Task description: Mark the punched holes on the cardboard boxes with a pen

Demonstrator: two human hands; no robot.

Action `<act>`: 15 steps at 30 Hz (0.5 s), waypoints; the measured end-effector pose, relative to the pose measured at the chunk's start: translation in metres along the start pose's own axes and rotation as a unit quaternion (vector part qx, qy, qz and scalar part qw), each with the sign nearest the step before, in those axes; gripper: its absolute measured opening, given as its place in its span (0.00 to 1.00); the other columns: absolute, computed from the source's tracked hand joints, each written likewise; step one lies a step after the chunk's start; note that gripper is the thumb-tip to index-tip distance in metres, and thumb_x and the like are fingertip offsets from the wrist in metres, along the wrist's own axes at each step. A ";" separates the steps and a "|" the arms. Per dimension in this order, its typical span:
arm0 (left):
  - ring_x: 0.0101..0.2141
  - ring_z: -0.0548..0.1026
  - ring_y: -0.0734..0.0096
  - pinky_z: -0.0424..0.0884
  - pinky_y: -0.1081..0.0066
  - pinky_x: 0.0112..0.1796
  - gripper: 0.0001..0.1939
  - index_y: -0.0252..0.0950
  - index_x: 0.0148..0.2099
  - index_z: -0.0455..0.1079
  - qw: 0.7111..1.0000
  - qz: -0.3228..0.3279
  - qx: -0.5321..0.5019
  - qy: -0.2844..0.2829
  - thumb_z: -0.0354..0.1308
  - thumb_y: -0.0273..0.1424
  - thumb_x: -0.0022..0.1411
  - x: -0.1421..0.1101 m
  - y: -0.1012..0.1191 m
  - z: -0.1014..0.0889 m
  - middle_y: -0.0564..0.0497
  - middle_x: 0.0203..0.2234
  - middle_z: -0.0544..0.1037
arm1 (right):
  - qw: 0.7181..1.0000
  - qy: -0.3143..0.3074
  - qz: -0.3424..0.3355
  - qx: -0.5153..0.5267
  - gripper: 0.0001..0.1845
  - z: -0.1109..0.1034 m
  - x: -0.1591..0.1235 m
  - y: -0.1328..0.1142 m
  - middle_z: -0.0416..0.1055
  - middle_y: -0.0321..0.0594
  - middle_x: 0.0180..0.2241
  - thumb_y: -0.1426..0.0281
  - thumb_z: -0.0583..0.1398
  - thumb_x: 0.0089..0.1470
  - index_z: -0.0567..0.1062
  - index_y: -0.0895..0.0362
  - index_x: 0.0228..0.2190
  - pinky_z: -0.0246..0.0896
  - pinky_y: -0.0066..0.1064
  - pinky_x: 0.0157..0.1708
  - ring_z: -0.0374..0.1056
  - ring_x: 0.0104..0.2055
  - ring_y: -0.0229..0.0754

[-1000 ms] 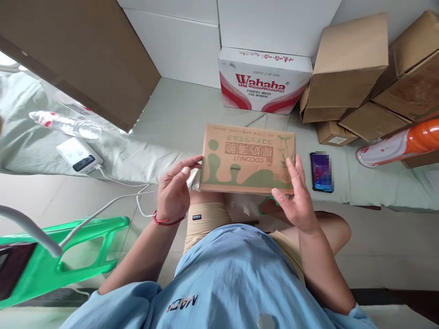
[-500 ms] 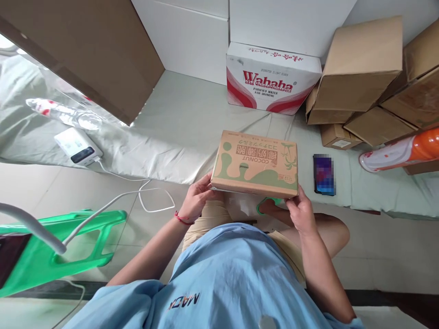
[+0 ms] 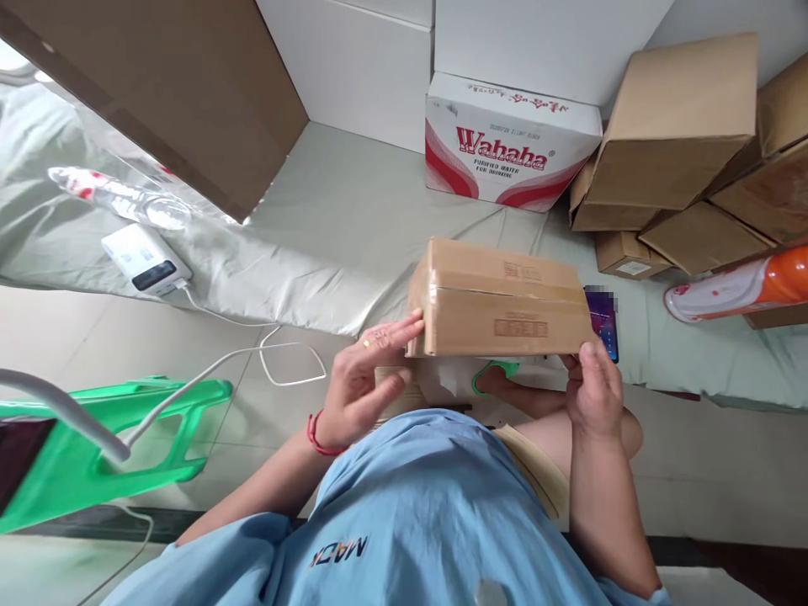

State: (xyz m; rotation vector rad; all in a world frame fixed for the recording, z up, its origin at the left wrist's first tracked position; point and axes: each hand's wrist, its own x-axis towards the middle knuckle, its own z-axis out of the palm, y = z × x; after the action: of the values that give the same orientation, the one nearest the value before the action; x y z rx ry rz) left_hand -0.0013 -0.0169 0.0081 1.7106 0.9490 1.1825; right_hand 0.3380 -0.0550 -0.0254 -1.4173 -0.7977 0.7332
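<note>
A brown cardboard box (image 3: 498,303) is held above my lap, near the bed's front edge. A taped seam runs along its visible broad face, with small printed marks above and below it. My right hand (image 3: 597,383) pinches the lower right corner, thumb in front and fingers behind. At the box's left end, the outstretched fingertips of my left hand (image 3: 363,383) rest against the cardboard, with the thumb apart below. A phone (image 3: 607,328) lies on the bed just right of the box, partly covered by it.
On the bed (image 3: 341,202) stand a Wahaha water carton (image 3: 511,147), several brown boxes (image 3: 675,126) and an orange-and-white bottle (image 3: 725,290). To the left lies a power bank (image 3: 145,261) with a white cable (image 3: 231,324). A green stool (image 3: 139,454) stands on the floor.
The box has turned over from its green-printed coconut face to a taped plain face. My left hand has loosened from the corner to flat fingertips; my right hand has shifted right.
</note>
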 end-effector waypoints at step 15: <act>0.74 0.69 0.74 0.62 0.64 0.76 0.35 0.40 0.80 0.61 0.938 0.298 0.173 -0.022 0.50 0.20 0.75 0.007 0.034 0.045 0.49 0.67 0.79 | 0.979 0.033 0.111 0.166 0.20 -0.006 0.002 0.025 0.86 0.39 0.48 0.52 0.70 0.60 0.85 0.52 0.47 0.83 0.38 0.51 0.82 0.55 0.46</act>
State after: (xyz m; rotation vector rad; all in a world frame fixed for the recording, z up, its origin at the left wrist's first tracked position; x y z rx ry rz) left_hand 0.0478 -0.0328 0.0324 2.4104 0.6463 1.4018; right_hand 0.3451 -0.0560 -0.0498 -1.2285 -0.4432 0.9383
